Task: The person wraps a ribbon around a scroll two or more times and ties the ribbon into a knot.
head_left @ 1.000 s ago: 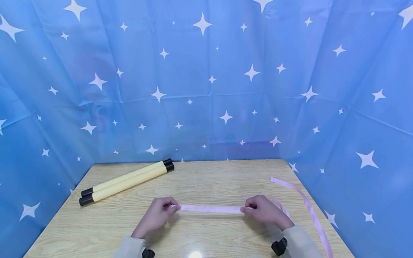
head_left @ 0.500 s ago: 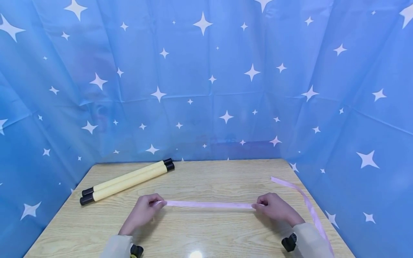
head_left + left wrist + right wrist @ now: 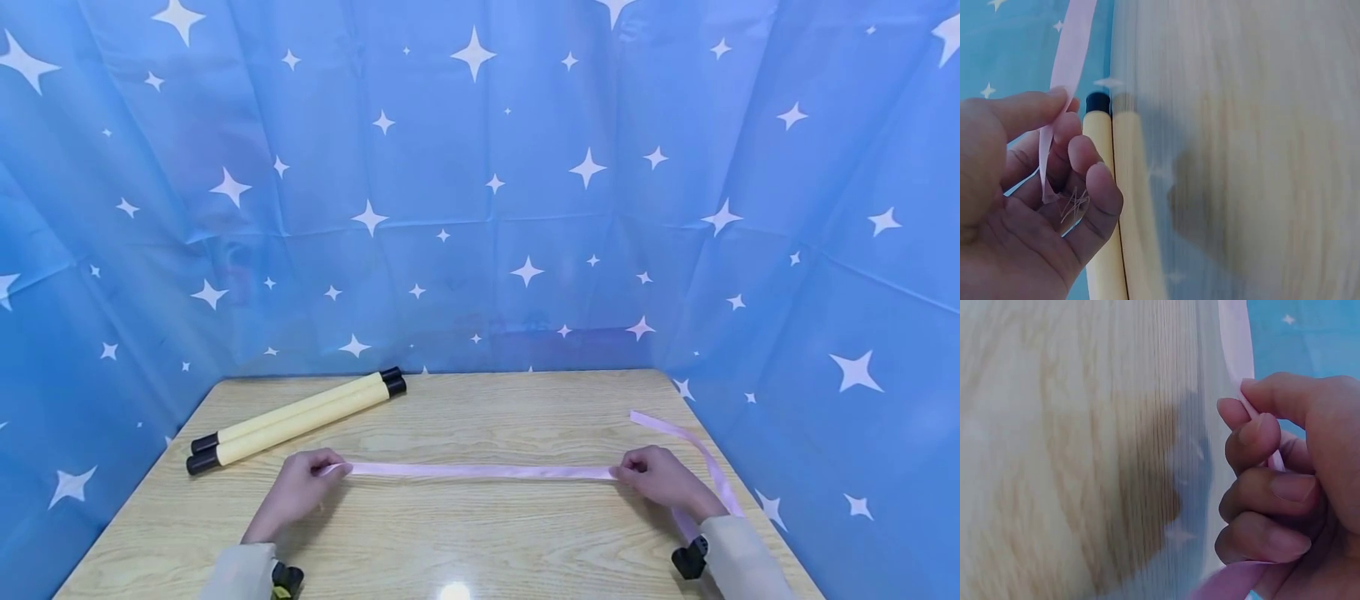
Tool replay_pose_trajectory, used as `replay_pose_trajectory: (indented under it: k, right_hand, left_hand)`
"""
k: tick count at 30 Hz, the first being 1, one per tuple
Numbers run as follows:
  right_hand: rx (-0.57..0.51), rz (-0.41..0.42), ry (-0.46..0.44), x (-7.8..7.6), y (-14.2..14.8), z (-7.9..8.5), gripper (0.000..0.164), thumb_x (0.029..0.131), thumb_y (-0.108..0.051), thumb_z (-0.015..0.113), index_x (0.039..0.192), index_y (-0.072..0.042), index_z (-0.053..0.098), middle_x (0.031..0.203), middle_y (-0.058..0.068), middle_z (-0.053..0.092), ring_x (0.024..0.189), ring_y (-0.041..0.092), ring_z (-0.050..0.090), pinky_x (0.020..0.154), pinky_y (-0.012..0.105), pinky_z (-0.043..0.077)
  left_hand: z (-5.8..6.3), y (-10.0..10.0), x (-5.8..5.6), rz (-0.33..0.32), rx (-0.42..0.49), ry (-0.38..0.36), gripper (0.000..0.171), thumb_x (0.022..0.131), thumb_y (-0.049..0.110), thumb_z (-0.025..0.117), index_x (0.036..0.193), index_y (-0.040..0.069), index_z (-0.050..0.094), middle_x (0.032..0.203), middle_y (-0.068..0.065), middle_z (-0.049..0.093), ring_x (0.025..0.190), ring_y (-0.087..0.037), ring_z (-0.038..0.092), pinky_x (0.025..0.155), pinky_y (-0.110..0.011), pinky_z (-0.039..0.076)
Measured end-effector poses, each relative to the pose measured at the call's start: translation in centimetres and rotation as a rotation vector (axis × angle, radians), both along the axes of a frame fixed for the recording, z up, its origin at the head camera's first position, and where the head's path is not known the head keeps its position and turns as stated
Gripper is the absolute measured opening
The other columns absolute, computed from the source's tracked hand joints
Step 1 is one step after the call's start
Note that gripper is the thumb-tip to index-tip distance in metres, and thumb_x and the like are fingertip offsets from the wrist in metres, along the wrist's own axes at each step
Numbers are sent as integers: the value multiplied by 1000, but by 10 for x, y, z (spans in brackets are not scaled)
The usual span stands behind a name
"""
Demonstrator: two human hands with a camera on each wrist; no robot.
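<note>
A pale pink ribbon is stretched straight between both hands above the wooden table. My left hand pinches it near one end between thumb and index finger. In the left wrist view the short, frayed tail of the ribbon hangs into the palm. My right hand pinches the ribbon between thumb and fingertips, the other fingers curled. From there the rest of the ribbon runs past the wrist, partly hidden by the hand and sleeve, and its loose far end lies on the table at the right.
Two cream rolls with black end caps lie side by side at the table's left rear. The wooden table reaches back to a blue curtain with white stars, which also stands along both sides.
Both hands have moved apart, left hand leftward and right hand rightward. The span of ribbon between them has grown longer. The two rolls have stayed in place.
</note>
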State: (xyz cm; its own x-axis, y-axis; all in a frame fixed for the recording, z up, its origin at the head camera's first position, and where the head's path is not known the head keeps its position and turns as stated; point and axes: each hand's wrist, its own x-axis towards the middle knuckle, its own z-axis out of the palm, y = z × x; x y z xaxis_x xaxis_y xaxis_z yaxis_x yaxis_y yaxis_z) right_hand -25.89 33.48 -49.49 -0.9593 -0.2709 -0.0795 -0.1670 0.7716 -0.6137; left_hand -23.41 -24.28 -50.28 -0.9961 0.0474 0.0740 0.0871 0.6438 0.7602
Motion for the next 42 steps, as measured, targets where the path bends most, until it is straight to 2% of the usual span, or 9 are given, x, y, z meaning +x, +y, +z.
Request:
replay_pose_trajectory:
  k: [6, 13, 17, 20, 26, 29, 35, 40, 42]
  right_hand:
    - [15, -40, 17, -2, 10, -4, 30, 100, -34, 67, 77, -14, 65, 64, -5, 49, 57, 8, 42, 57, 23, 35]
    - [42, -34, 63, -5, 21, -5, 27, 100, -32, 67, 78, -17, 66, 67, -6, 51, 59, 6, 42, 62, 23, 35]
    - [34, -25, 84, -6, 26, -4, 29, 100, -33, 66, 77, -15, 65, 65, -7, 49, 58, 5, 41, 62, 22, 35]
    - [27, -28, 66, -7, 29, -4, 33, 101, -36, 65, 76, -14, 64, 64, -9, 47, 58, 5, 41, 61, 22, 35]
    - [-41, -29, -33, -9, 34, -5, 34, 98, -41, 68, 81, -12, 67, 65, -7, 45, 58, 6, 38, 58, 23, 33]
    - [-35, 2, -32, -9, 35, -7, 33, 98, -40, 69, 80, -12, 67, 65, -8, 43, 57, 5, 35, 56, 23, 31]
    - [-18, 8, -23, -10, 39, -9, 37, 99, -40, 66, 77, -12, 62, 62, -9, 39, 55, 3, 32, 56, 22, 29]
    - [-54, 73, -51, -13, 44, -8, 23, 99, -40, 67, 94, -17, 71, 67, -6, 47, 56, 5, 37, 54, 24, 32]
    - [-71, 86, -56, -14, 47, -8, 23, 99, -40, 67, 97, -18, 72, 67, -6, 47, 55, 5, 38, 53, 25, 33]
  left_hand:
    - [-1, -16, 1, 33, -32, -1, 11, 98, 24, 71, 92, 16, 77, 77, 1, 65, 61, -8, 46, 57, -24, 40]
    - [-2, -32, 2, 84, -96, -2, 10, 97, 22, 71, 95, 15, 78, 94, 0, 75, 72, -9, 53, 63, -23, 42]
    - [-4, -41, 2, 102, -127, 1, 9, 96, 18, 71, 94, 13, 78, 89, -2, 73, 71, -12, 52, 61, -24, 41]
    - [-6, -48, 1, 112, -143, -11, 9, 96, 18, 71, 94, 11, 77, 85, -2, 71, 67, -13, 49, 59, -25, 39]
    - [-6, -57, 1, 128, -183, -59, 14, 98, 20, 68, 94, 9, 76, 84, -2, 68, 67, -14, 48, 60, -27, 38]
    - [-3, -58, 2, 144, -183, -82, 14, 97, 19, 68, 94, 8, 75, 84, -3, 67, 69, -16, 49, 61, -28, 38]
    - [1, -58, 3, 159, -178, -120, 14, 95, 18, 68, 92, 5, 73, 78, -3, 63, 68, -17, 49, 57, -28, 38]
    - [2, -58, 0, 153, -196, -142, 14, 93, 20, 71, 90, 6, 72, 79, -3, 63, 69, -17, 49, 59, -29, 38]
    - [1, -58, -1, 145, -201, -147, 15, 93, 20, 71, 90, 5, 71, 79, -4, 62, 69, -17, 49, 60, -29, 38]
